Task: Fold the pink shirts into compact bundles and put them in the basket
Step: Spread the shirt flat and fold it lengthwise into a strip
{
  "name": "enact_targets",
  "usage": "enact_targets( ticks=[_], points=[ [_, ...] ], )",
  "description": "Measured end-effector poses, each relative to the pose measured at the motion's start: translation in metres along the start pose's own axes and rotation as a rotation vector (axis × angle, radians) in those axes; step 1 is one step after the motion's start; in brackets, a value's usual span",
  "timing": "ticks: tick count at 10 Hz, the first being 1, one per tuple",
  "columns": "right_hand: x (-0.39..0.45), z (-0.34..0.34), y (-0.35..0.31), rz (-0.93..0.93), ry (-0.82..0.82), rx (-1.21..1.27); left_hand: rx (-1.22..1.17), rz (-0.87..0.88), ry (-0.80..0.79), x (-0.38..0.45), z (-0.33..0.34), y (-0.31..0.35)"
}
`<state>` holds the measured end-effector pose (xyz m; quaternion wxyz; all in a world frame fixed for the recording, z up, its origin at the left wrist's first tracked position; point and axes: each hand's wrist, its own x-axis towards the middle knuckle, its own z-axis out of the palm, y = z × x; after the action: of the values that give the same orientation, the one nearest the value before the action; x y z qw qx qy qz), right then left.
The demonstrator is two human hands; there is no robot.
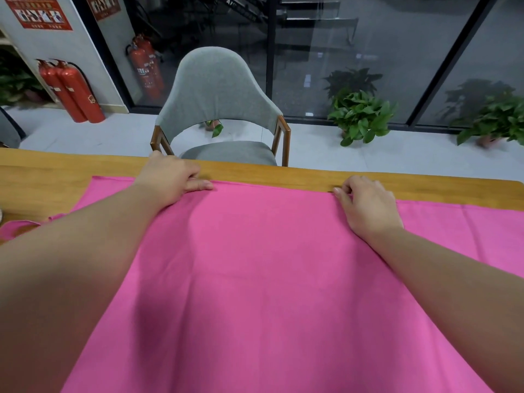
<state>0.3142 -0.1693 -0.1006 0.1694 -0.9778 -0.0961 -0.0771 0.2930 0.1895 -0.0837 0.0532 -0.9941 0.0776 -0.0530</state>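
Item: pink shirt (269, 279). Spread flat across the wooden desk (56, 171), covering most of the near surface. Its far edge runs just inside the far rim of the desk; its near portion passes out of view at the bottom. A further stretch of pink fabric extends to the right, marked by a fold line. At the far left a curved pink edge, possibly a neckline or sleeve opening, lies on the bare wood; the view there is too partial to say which.

Item: left hand (173, 180). Placed at the far edge of the shirt, left of centre. Fingers curled under, thumb pressed along the hem, gripping the fabric edge. Forearm lies across the cloth.

Item: right hand (365, 205). Placed at the same far edge, well apart from the left hand. Fingertips bent down and pinching the hem against the desk. Forearm crosses the right part of the shirt.

Item: grey chair (221, 89). Upholstered back and seat, wooden arms and legs. Stands just beyond the desk, between the two hands, facing the desk.

Item: fire extinguishers (71, 92). Two red cylinders side by side on the floor at the left wall; a third appears as a reflection or behind the glass nearby.

Item: potted plants (360, 117). Green leafy plants on the floor along the dark glass wall, right of the chair.

Item: red notice (39, 12). Fixed to the wall, upper left; text illegible.
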Motion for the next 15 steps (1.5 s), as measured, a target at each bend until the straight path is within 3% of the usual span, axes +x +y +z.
enact_targets(
  ticks=[1, 3, 5, 6, 8, 9, 11, 12, 13, 14, 15],
  points=[
    [0.0, 0.0, 0.0, 0.001, 0.0, -0.002, 0.025, 0.013, -0.055, -0.008, -0.007, -0.024],
    [-0.001, 0.0, -0.001, 0.005, -0.004, -0.003, -0.138, -0.145, -0.12, -0.021, -0.011, -0.031],
    [-0.001, 0.0, -0.001, 0.002, 0.003, -0.015, 0.017, -0.283, -0.011, -0.023, 0.002, -0.025],
    [-0.001, 0.0, -0.001, -0.001, 0.005, -0.02, 0.004, -0.25, -0.002, -0.029, 0.003, -0.04],
    [-0.001, 0.001, 0.0, -0.003, 0.01, -0.022, 0.05, -0.022, 0.016, -0.046, -0.002, -0.067],
    [-0.001, 0.001, -0.002, -0.003, 0.01, -0.026, 0.088, -0.042, 0.05, -0.046, 0.0, -0.062],
    [-0.001, 0.0, -0.002, -0.008, 0.013, -0.037, 0.161, -0.335, 0.1, -0.047, 0.0, -0.061],
    [-0.001, 0.0, -0.003, -0.013, 0.016, -0.035, 0.06, -0.476, 0.17, -0.054, -0.006, -0.057],
    [-0.002, 0.0, -0.003, -0.017, 0.019, -0.037, -0.185, -0.564, 0.188, -0.066, -0.008, -0.055],
    [-0.002, 0.0, -0.003, -0.014, 0.023, -0.041, -0.261, -0.519, 0.237, -0.086, -0.008, -0.05],
    [-0.001, 0.001, -0.002, -0.016, 0.024, -0.049, -0.389, -0.474, 0.074, -0.109, -0.003, -0.045]
  ],
)
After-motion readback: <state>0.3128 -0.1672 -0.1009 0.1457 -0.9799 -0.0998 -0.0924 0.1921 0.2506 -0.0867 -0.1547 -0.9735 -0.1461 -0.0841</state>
